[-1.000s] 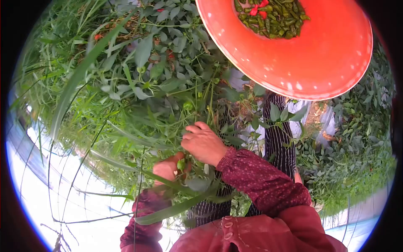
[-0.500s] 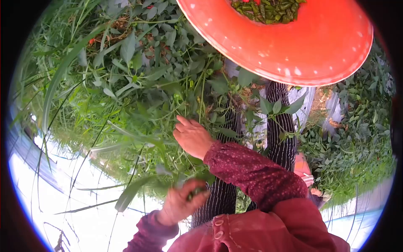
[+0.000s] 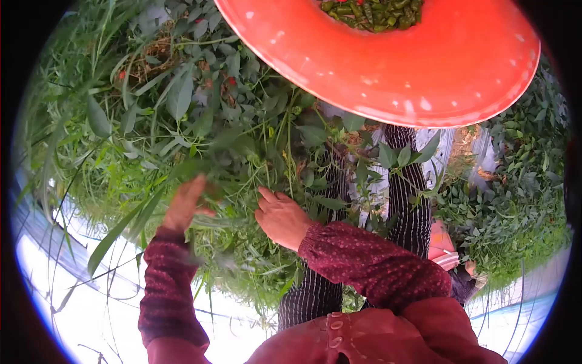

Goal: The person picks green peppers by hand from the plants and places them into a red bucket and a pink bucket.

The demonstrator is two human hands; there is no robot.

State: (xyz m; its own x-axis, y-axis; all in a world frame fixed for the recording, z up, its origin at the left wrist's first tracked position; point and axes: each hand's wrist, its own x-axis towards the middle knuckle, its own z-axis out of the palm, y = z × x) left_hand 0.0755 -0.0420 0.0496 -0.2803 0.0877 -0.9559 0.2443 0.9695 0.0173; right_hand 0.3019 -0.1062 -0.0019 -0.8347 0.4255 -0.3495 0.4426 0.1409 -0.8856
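Note:
My left hand (image 3: 189,203) reaches into the pepper plants (image 3: 242,145), blurred by motion. Its thumb stands apart from the fingers, and the palm is turned away from view. Close by on its right, my right hand (image 3: 282,217) is among the stems with its fingers bent together; leaves and the hand itself hide what they hold. An orange-red basin (image 3: 388,73) at the top has green peppers (image 3: 373,15) and a few red bits in its middle.
Striped trouser legs (image 3: 409,188) stand among the plants below the basin. More pepper plants (image 3: 515,176) grow on the right. Long grass blades (image 3: 130,224) cross the left side. At lower right there is part of another person (image 3: 470,276).
My left hand, which was curled around something green near my body, has moved up and left into the foliage with its thumb apart. My right hand has barely shifted.

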